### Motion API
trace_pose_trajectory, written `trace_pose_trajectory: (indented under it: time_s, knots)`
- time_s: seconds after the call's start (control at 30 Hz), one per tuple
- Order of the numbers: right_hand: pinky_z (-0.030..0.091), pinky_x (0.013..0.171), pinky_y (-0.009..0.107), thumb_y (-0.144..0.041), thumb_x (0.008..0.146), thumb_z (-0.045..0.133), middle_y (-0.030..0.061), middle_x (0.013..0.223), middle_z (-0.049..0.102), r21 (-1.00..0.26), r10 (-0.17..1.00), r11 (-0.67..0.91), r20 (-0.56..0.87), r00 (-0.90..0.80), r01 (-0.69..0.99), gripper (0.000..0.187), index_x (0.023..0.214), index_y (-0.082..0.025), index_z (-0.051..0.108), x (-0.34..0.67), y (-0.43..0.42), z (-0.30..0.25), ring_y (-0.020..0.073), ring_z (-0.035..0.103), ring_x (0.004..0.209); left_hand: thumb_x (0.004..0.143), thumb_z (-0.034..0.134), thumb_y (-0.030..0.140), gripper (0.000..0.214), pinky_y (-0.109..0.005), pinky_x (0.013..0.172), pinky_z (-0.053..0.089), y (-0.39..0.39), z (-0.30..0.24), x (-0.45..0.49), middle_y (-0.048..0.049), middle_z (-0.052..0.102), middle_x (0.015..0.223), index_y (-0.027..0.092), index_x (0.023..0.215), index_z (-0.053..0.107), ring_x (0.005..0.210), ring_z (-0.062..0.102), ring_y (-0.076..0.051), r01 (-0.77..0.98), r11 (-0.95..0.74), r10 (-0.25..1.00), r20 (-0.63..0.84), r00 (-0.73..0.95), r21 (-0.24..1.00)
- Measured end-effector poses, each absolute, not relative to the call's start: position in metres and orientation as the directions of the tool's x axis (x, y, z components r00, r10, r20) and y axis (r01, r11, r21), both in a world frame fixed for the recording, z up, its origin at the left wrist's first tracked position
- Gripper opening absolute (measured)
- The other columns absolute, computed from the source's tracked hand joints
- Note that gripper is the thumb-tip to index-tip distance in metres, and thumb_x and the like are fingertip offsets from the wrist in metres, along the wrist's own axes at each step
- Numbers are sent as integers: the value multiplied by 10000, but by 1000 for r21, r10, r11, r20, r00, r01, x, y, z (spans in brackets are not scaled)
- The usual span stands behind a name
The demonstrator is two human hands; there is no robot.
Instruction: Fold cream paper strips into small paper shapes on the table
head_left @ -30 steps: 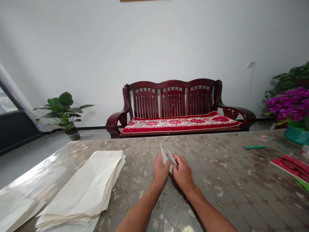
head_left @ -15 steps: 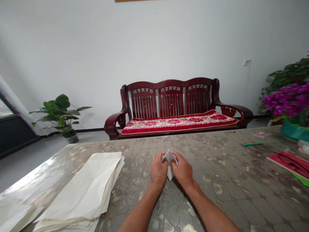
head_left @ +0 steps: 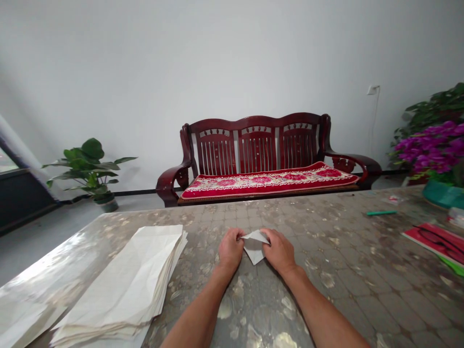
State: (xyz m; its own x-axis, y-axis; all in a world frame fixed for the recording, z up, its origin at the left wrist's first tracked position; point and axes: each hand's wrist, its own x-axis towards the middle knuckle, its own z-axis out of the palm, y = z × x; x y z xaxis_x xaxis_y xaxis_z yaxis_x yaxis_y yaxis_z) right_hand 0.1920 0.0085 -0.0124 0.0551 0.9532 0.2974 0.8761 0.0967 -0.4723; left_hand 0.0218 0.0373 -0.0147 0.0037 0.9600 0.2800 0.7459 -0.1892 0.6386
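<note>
A small folded piece of white paper [head_left: 255, 249] is held between my two hands above the middle of the table. My left hand [head_left: 231, 247] pinches its left corner, fingers closed. On the opposite side, my right hand [head_left: 280, 251] grips the right corner between thumb and fingers. The paper's upper part spreads between the hands, and its lower part narrows to a point facing me. To the left of my hands lies a thick stack of white paper sheets [head_left: 123, 280].
More paper [head_left: 25, 319] lies at the table's [head_left: 348, 290] left corner. On the right are a green pen [head_left: 381, 213], a red booklet [head_left: 416, 233] with glasses [head_left: 440, 244] on it, and purple flowers [head_left: 431, 147] in a teal pot [head_left: 442, 193]. A wooden bench [head_left: 255, 145] stands beyond.
My hands have moved apart, drawing the paper's corners outward. The paper has gone from a narrow, peaked fold to a wider, flatter shape.
</note>
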Motion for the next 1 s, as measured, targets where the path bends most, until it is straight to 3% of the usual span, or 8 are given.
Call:
trace_pose_trajectory:
  time_s: [0.2, 0.33, 0.5, 0.8, 0.9, 1.0]
  knots:
    - [386, 854, 258, -57, 810, 487, 40, 1042, 614, -289, 904, 279, 400, -149, 916, 398, 1091, -272, 667, 203, 2, -16, 189, 513, 1027, 821, 503, 53, 249, -259, 815, 410, 35, -15, 8, -29, 637, 940, 226, 905, 662, 943, 568, -181, 833, -399, 897, 352, 268, 383]
    - [380, 817, 278, -117, 906, 457, 42, 966, 626, -204, 891, 346, 376, -253, 916, 311, 1050, -270, 687, 206, -2, -16, 193, 515, 950, 890, 494, 109, 233, -301, 841, 416, 35, -14, 1, -53, 636, 960, 237, 953, 678, 948, 546, -210, 829, -515, 838, 331, 434, 218]
    - [378, 788, 298, -177, 949, 464, 53, 951, 637, -93, 889, 363, 333, -314, 927, 254, 1009, -251, 699, 207, -5, -15, 211, 521, 934, 932, 500, 187, 195, -330, 821, 420, 35, -15, -6, -81, 623, 945, 220, 922, 693, 938, 530, -228, 788, -608, 772, 305, 557, 99]
    - [382, 827, 312, -120, 929, 476, 76, 995, 642, -5, 871, 426, 272, -409, 905, 243, 1010, -222, 681, 209, -9, -12, 226, 521, 976, 933, 472, 145, 286, -335, 887, 452, 28, -13, -19, -79, 634, 1044, 241, 1126, 658, 998, 559, -218, 765, -632, 768, 235, 596, 124]
    - [383, 832, 322, -106, 925, 464, 83, 1017, 643, 30, 867, 445, 237, -439, 895, 263, 1056, -213, 665, 208, -12, -10, 236, 524, 988, 930, 472, 151, 309, -378, 1006, 428, 19, -10, -19, -85, 632, 1169, 240, 1176, 637, 1131, 548, -229, 741, -649, 753, 276, 597, 170]
    - [386, 838, 337, -120, 934, 450, 93, 1051, 642, 49, 875, 435, 213, -435, 899, 280, 1110, -203, 652, 207, -14, -8, 250, 524, 1007, 939, 476, 194, 379, -402, 1139, 329, 7, -5, -15, -75, 563, 1365, 244, 1305, 561, 1334, 435, -231, 630, -734, 679, 305, 668, 255]
